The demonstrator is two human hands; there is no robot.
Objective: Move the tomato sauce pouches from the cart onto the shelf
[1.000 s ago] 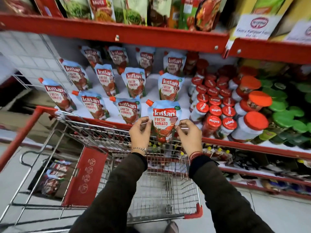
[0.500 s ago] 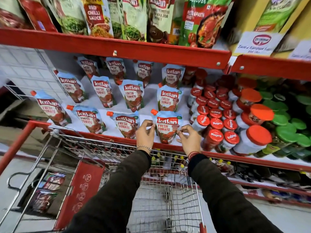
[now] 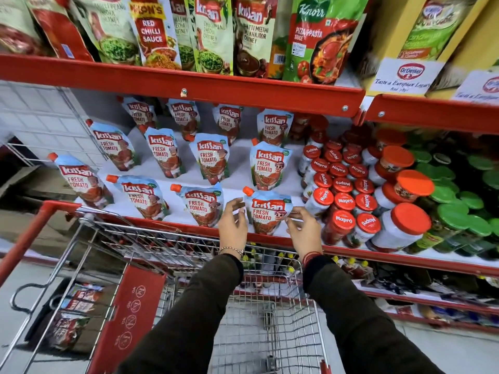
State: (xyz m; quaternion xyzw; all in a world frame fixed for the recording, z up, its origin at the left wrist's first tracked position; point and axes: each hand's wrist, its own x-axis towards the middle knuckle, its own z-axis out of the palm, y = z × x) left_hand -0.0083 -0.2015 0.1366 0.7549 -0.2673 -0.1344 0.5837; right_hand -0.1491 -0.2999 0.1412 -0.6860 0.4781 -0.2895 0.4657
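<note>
A light-blue tomato sauce pouch point(image 3: 267, 213) with an orange cap stands upright at the front edge of the white shelf point(image 3: 237, 184). My left hand point(image 3: 232, 225) hovers just left of it, fingers apart, and my right hand point(image 3: 303, 230) is just right of it, fingers spread; neither grips it. Several identical pouches stand in rows behind and to the left, such as one point(image 3: 204, 207) beside it. The wire cart point(image 3: 270, 333) sits below my arms; its basket shows no pouches.
Red-lidded Mapro jars point(image 3: 343, 203) crowd the shelf right of the pouch, with green-lidded jars point(image 3: 464, 201) further right. The red upper shelf point(image 3: 183, 85) carries sauce packs overhead. The cart's red handle frame point(image 3: 40, 225) is at left.
The pouch, held up by both hands a second ago, was set down on the shelf's front edge. Both hands have now let go and opened beside it.
</note>
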